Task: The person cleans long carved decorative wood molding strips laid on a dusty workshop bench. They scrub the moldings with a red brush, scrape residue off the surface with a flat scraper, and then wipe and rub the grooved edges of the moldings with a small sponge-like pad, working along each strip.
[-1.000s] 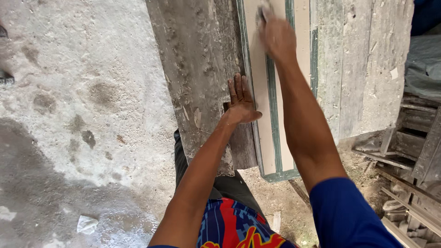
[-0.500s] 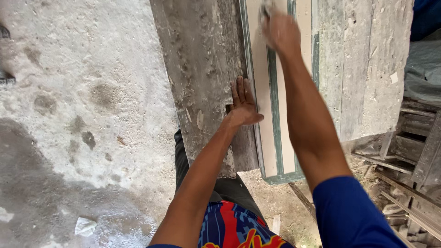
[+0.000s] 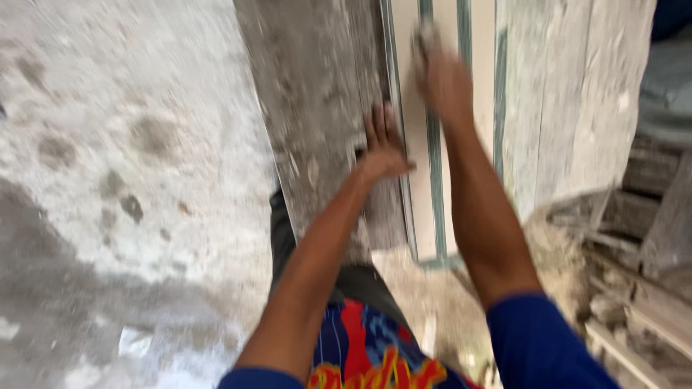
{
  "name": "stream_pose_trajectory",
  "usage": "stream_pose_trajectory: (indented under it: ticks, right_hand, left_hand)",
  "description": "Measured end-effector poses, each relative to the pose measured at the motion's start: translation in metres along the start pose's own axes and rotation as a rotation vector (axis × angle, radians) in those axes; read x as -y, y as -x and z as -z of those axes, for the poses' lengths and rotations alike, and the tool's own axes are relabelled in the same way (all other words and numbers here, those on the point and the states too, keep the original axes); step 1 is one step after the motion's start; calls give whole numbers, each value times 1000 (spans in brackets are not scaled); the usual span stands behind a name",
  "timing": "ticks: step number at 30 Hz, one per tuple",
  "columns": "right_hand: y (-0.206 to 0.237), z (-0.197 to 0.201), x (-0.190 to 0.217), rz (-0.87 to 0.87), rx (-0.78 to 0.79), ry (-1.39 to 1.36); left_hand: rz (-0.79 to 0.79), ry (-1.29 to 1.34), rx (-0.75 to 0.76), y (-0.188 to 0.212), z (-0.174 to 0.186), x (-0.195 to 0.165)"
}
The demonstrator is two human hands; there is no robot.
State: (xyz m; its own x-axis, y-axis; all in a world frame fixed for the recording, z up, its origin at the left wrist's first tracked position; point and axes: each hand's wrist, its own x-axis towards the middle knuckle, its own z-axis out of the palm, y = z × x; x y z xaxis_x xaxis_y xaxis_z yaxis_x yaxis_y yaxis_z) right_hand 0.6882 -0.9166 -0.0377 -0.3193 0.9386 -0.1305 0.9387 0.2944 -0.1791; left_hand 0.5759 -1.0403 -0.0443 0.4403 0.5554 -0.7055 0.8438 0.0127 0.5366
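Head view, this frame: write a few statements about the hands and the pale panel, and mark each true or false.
1. The left hand lies flat on the grey wooden plank. True.
2. The right hand hangs clear of the pale panel. False: it presses on it, with something small and blurred under the fingers.
3. The panel bears green strips. True.
4. Both forearms are covered by sleeves. False: they are bare; blue sleeves end higher up the arm.
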Motion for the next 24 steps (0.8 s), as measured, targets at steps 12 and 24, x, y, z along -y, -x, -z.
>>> stream_pose_trajectory:
  ticks: [12,24]
  right_hand:
    - [253,51,4,-548,715,-36]
    - [405,-9,26,-419,314,-98]
  left_hand:
    - [44,330,-249,-15,-8,2]
    - [-410,109,-1099,-27,-37,85]
